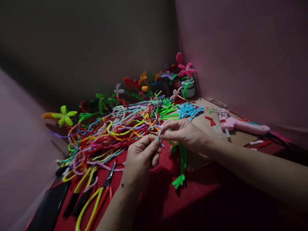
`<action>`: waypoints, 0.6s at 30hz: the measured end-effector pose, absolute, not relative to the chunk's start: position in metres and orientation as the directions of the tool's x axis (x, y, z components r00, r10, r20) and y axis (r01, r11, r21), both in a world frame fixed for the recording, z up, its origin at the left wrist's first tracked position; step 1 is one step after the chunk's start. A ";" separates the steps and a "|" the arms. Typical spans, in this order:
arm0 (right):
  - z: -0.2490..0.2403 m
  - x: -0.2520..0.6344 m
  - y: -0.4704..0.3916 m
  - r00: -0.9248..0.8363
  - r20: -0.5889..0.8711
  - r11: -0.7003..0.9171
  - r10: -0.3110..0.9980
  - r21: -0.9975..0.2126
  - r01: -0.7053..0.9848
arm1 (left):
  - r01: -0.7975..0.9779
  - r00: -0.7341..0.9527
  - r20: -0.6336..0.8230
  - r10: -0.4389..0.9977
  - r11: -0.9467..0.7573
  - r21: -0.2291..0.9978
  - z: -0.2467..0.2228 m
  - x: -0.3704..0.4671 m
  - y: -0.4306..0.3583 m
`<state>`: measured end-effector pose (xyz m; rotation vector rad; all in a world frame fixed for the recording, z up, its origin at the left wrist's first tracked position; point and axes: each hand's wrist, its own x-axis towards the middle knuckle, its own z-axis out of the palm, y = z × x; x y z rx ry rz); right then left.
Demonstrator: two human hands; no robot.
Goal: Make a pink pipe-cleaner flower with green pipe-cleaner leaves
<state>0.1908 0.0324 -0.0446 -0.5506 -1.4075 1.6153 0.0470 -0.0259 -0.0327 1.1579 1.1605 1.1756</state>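
Note:
Near the middle of the view, my left hand (144, 152) and my right hand (180, 133) meet at the fingertips. Both pinch a small pale blue and whitish fuzzy piece (159, 133), upright between them. The fingers hide part of it, and its exact form is too small to tell. Behind the hands spreads a large tangle of many-coloured fuzzy stems (108, 134). Below my right hand lies a bundle of green strips (183, 160) on the red cloth (163, 205).
Scissors (106, 189) and yellow-and-black handled pliers (83, 189) lie at the lower left beside a black flat object (49, 207). A pink glue gun (245, 125) rests on cardboard (199, 120) at the right. Fuzzy flowers (186, 70) line the back near a lidded jar (189, 88).

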 end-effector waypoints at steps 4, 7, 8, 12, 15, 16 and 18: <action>-0.045 0.191 0.033 -0.521 0.221 0.002 0.824 -0.922 -0.387 | -0.145 0.153 -0.088 0.984 0.111 0.983 -0.032 0.043 -0.023; -0.049 0.189 0.035 -0.513 0.211 -0.016 0.832 -0.915 -0.403 | -0.098 0.146 -0.044 0.988 0.059 0.993 -0.034 0.044 -0.023; -0.050 0.188 0.036 -0.506 0.202 -0.021 0.839 -0.916 -0.400 | -0.040 0.111 -0.017 0.994 0.021 0.999 -0.035 0.046 -0.023; -0.058 0.184 0.036 -0.487 0.190 -0.022 0.853 -0.918 -0.396 | 0.308 -0.100 0.226 0.969 -0.186 0.933 -0.043 0.051 -0.025; -0.059 0.183 0.034 -0.497 0.197 -0.015 0.845 -0.920 -0.391 | 0.552 -0.110 0.420 0.901 -0.296 0.779 -0.049 0.051 -0.028; -0.058 0.184 0.034 -0.503 0.199 -0.011 0.841 -0.923 -0.384 | 0.593 -0.100 0.445 0.890 -0.306 0.745 -0.049 0.050 -0.029; -0.054 0.186 0.032 -0.515 0.206 0.012 0.832 -0.935 -0.355 | 0.605 -0.097 0.443 0.891 -0.301 0.737 -0.049 0.049 -0.030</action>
